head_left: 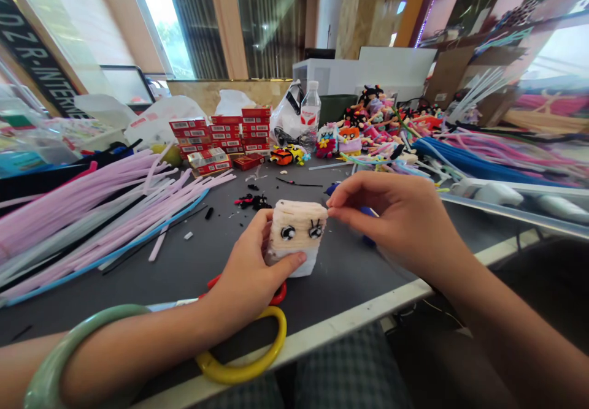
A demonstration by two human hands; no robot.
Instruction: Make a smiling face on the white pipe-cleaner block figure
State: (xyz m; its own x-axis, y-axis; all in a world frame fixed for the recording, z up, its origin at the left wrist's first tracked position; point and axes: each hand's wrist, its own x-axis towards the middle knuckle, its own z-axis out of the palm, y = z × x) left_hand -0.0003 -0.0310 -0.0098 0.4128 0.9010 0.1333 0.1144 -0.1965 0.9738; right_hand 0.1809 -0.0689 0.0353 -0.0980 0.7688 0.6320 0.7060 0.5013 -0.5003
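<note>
My left hand grips a small block-shaped doll head made of pipe cleaners, cream above and white below. Two black-and-white eyes are on its front, facing me, the right one with dark lashes. At its upper right corner, my right hand has thumb and forefinger pinched together. Whatever lies between those fingertips is too small to make out. Beneath my left wrist rest scissors with a yellow handle loop and a red loop. A dark blue object is partly hidden behind my right hand.
Pink and white pipe cleaners spread over the left of the grey table. Stacked red boxes, a plastic bottle and a heap of small dolls stand at the back. Black scraps lie beyond the doll head.
</note>
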